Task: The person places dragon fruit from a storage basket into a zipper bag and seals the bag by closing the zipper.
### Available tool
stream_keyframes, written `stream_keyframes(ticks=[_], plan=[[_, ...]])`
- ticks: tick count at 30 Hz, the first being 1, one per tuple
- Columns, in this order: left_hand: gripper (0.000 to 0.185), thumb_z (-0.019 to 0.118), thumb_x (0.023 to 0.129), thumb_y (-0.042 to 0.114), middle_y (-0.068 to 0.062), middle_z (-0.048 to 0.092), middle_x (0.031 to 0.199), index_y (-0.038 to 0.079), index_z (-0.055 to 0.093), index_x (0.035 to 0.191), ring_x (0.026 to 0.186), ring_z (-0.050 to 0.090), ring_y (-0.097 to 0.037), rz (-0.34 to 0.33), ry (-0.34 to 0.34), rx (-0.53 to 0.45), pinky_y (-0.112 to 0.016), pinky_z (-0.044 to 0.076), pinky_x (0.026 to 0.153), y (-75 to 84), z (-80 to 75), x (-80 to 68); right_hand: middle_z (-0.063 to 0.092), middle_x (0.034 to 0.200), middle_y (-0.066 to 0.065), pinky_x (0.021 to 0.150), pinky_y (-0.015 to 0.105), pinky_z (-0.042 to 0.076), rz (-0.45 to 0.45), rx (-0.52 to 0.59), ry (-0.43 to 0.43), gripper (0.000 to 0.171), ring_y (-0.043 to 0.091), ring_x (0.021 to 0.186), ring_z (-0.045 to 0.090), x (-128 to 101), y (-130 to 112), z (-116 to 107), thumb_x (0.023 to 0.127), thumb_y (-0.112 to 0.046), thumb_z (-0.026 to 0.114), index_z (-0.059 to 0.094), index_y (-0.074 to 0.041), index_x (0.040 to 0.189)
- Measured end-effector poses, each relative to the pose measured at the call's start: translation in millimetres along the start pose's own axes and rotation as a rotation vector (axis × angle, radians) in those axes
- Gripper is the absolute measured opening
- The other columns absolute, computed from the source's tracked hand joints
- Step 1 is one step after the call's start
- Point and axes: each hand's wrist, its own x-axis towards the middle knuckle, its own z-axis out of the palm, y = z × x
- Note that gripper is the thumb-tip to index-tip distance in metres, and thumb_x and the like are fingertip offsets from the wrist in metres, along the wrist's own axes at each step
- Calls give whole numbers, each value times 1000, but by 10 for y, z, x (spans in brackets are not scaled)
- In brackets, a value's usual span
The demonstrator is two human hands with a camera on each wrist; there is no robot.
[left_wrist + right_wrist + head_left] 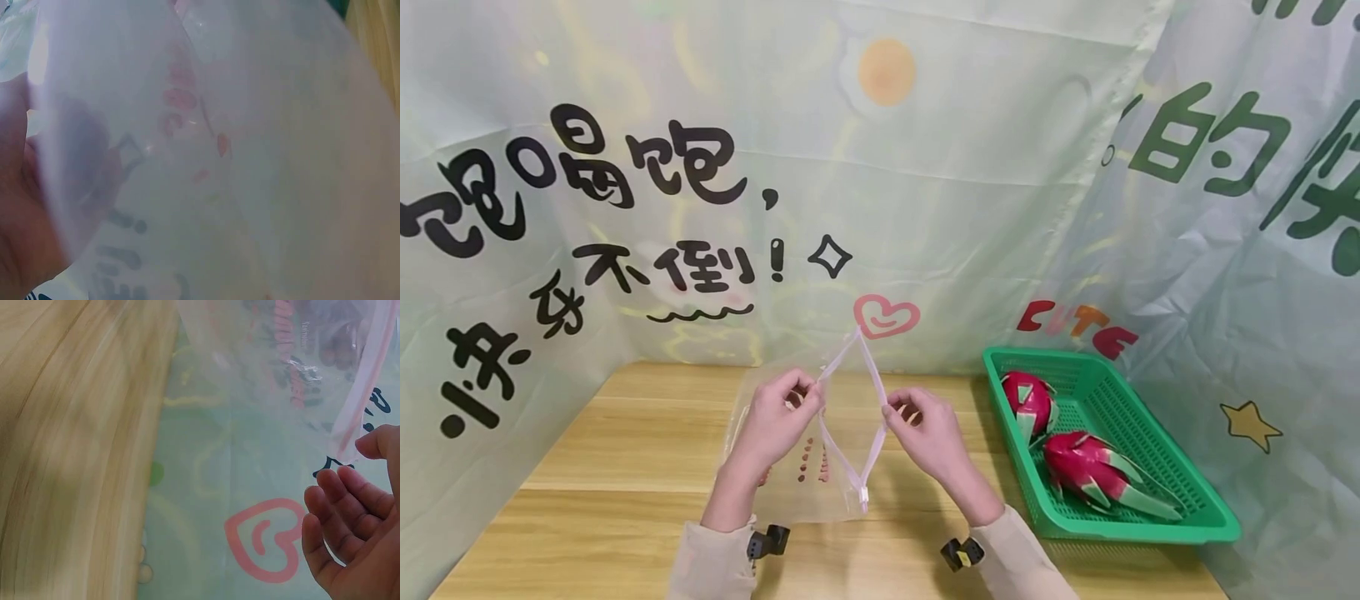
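Note:
A clear plastic zip bag point(797, 497) stands between both hands, its pale purple zip strip point(871, 367) spread into a diamond-shaped mouth. A white slider point(863, 495) sits at the near end of the strip. Red printing shows on the bag's side. My left hand point(775, 421) pinches the left edge of the mouth between thumb and forefinger. At the right edge, my right hand point(931, 433) pinches the strip by its fingertips, its other fingers loosely bent. The film covers most of the left wrist view, partly veiling the left hand point(31, 187).
To the right, a green plastic basket point(1138, 529) holds two red dragon fruits, one farther back point(1028, 400) and one nearer point(1086, 467). All stand on a wooden table point(587, 492). A printed cloth point(970, 208) hangs behind and along both sides.

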Motion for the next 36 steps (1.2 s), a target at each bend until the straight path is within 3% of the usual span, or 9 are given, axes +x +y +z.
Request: stream_keyframes(ticks=[8, 12, 16, 20, 27, 32, 36], plan=[[16, 68, 97, 7, 2, 65, 82, 16, 65, 84, 76, 61, -19, -8, 14, -4, -28, 51, 64, 5, -1, 10, 74, 108, 6, 74, 48, 59, -134, 54, 84, 21, 22, 89, 70, -49, -47, -203, 93, -5, 74, 72, -6, 115], [15, 68, 97, 7, 2, 65, 82, 15, 65, 85, 77, 61, -19, -24, 14, -14, -29, 50, 67, 5, -2, 10, 73, 116, 6, 78, 49, 60, -183, 21, 134, 28, 26, 95, 71, -81, -68, -391, 93, -5, 75, 71, -6, 121], [15, 69, 98, 7, 2, 65, 82, 15, 65, 86, 78, 61, -19, -34, 12, -15, -29, 50, 67, 4, 2, -2, 71, 124, 6, 80, 44, 60, -215, -35, 176, 38, 26, 99, 71, -136, -17, -575, 92, -3, 76, 69, -8, 129], [15, 69, 98, 7, 1, 65, 82, 15, 65, 86, 78, 61, -20, -35, 14, -18, -29, 50, 65, 22, 6, -6, 70, 127, 7, 85, 32, 57, -222, -78, 202, 45, 25, 102, 70, -205, 65, -773, 91, 1, 77, 68, -10, 134], [15, 68, 98, 6, 1, 65, 82, 14, 65, 86, 80, 61, -20, -48, 8, -16, -29, 50, 69, 9, 12, -9, 70, 127, 4, 83, 16, 48, -118, -152, 219, 51, 8, 104, 65, -369, 290, -1109, 92, 1, 75, 65, -15, 139], [15, 68, 98, 7, 1, 65, 82, 15, 65, 85, 79, 60, -20, -46, 9, -14, -30, 50, 70, 3, 16, -11, 69, 126, 4, 76, 10, 46, -65, -178, 238, 49, -4, 102, 60, -461, 479, -1289, 93, -2, 75, 66, -13, 140], [16, 69, 97, 6, 2, 65, 82, 15, 64, 85, 78, 61, -19, -27, 13, -8, -30, 50, 70, 13, 18, -8, 67, 135, 8, 74, 8, 45, -44, -215, 238, 50, -11, 105, 54, -524, 602, -1409, 92, -1, 76, 65, -11, 140]])
